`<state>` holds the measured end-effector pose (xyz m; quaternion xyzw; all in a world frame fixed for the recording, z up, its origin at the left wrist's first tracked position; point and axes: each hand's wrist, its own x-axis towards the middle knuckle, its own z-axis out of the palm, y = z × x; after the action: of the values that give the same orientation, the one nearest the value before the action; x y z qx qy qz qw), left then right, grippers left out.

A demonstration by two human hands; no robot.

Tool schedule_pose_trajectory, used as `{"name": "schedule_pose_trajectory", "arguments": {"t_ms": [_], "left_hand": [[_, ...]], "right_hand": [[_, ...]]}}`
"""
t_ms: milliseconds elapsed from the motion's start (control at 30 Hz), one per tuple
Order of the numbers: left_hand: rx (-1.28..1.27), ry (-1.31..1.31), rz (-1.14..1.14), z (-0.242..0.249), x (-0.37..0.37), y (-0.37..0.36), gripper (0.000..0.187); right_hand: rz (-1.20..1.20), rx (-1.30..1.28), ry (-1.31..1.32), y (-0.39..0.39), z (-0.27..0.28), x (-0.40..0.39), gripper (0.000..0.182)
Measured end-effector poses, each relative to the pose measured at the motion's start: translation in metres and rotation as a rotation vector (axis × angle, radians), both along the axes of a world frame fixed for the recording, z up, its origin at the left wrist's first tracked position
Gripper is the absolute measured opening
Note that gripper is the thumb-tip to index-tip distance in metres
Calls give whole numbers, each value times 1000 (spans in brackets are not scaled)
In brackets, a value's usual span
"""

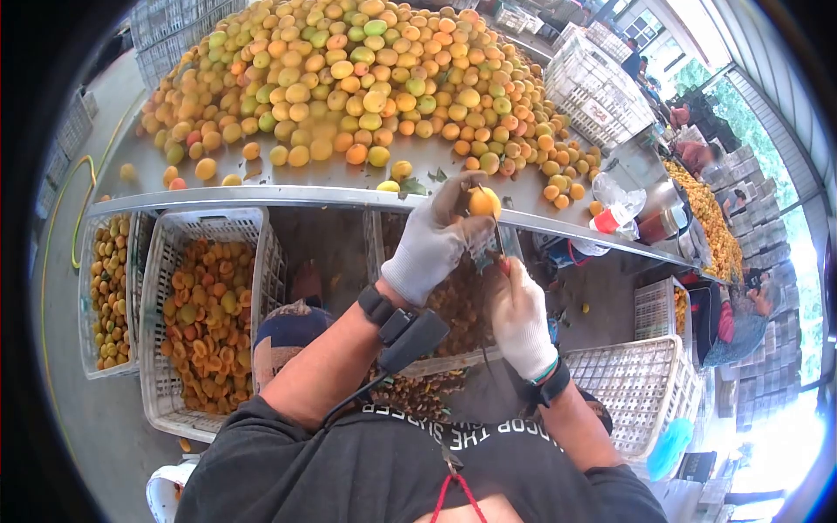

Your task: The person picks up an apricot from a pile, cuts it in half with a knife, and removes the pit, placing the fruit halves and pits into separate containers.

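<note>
In my gloved left hand (427, 248) is a yellow-orange apricot (482, 202), gripped between the fingers just over the near edge of the metal table. My right hand (520, 321), also in a white glove, is closed round the handle of a small knife (500, 237). Its thin blade points up and meets the right side of the apricot. The glove hides most of the handle. Behind both hands a large heap of apricots (349, 87) covers the tabletop, with a few loose ones and some green leaves (412, 186) near the edge.
Left, below the table (261, 196), stand a crate of halved apricots (209, 318) and a crate of whole ones (112, 288). A white crate (623, 375) is at right. A plastic bag (621, 192) and a jar (663, 225) sit on the table. Other people work at far right.
</note>
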<state>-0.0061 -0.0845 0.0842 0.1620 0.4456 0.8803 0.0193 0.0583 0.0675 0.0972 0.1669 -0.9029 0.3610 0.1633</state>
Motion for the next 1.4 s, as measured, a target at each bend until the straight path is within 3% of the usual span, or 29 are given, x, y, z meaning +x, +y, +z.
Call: {"name": "schedule_pose_trajectory", "arguments": {"t_ms": [67,200,267,367,400,600,667,700,800,833,900,1000,1067,1133,1233,1267,1300,1333,1400], "left_hand": [[30,-105,-103,2,0,-4,28],[200,-228,-166,-16,-5,9,27],[-76,-175,-38,-17,-7,12,29],[-109,-5,4,-12,-3,11,28],[24,-86,15,-7,1,18,26],[-274,-46,-6,-8,-7,4,30],[-426,71,96,-8,-9,4,32],[-416,-30,95,-7,-9,5,32],[-277,-20,36,-13,-13,6,38],[-340,9,94,-15,-16,7,41],[-393,-52,78,-15,-14,9,36],[-402,-122,-2,-12,-11,10,31],[-242,-169,-27,-21,-11,17,30],[-302,-62,-16,-22,-11,14,30],[-328,-158,-59,-8,-8,16,28],[-204,-155,-41,-12,-9,19,27],[-197,-168,-51,-9,-7,17,27],[-189,-178,-60,-3,-3,13,27],[-150,-151,-74,-2,-4,10,28]], "right_hand": [[-56,23,-138,0,-2,-3,19],[-108,91,-132,-3,-4,-7,19],[-96,66,-38,-1,-6,-9,18],[-47,42,22,3,-1,-13,16],[-13,31,131,3,4,-12,15],[87,6,191,11,4,-12,20],[-115,14,-207,17,3,-8,32],[-137,-6,-208,14,4,-7,32],[-141,-124,-317,2,19,-5,32],[-137,-127,-326,8,10,-9,32],[-129,80,-168,26,-14,-21,30],[-38,170,34,14,-10,-15,27],[-3,-57,-91,10,-16,-21,25],[-38,94,-12,14,-15,-21,25],[32,10,-41,9,11,-15,20],[86,-7,-70,9,16,-18,15],[189,352,339,19,14,-25,19],[185,365,343,17,21,-22,19],[-23,-204,-456,8,50,-16,23]]}}
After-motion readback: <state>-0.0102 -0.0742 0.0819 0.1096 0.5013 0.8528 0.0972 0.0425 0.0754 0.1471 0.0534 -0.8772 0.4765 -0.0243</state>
